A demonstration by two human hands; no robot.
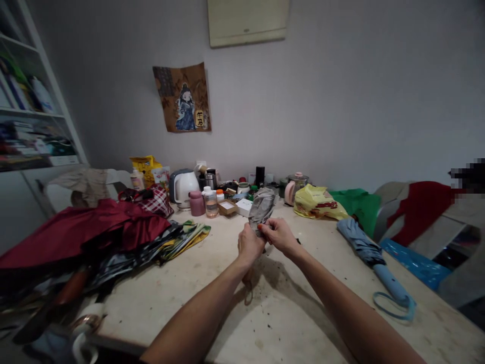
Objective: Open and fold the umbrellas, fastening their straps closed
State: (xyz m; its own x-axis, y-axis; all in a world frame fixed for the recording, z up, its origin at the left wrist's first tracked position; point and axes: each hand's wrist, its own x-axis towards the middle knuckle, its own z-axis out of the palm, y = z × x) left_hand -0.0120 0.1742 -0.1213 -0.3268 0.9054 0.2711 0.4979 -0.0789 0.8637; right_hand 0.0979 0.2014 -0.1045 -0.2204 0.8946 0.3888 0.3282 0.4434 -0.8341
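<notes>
A folded grey umbrella (pixel 261 206) is held up over the table (pixel 288 308), its canopy end pointing away from me. My left hand (pixel 249 246) is wrapped round its lower part, and a small loop strap (pixel 248 296) hangs below that fist. My right hand (pixel 278 234) pinches the fabric of the same umbrella just beside the left hand, its nails painted red. Both arms reach out from the bottom edge of the view.
A folded blue-grey umbrella (pixel 373 262) with a light blue handle lies to the right. A dark red open umbrella (pixel 76 232) and other canopies pile up at left. A white kettle (pixel 184 187), bottles, a yellow bag (pixel 318 203) and a pink kettle (pixel 295 184) line the wall.
</notes>
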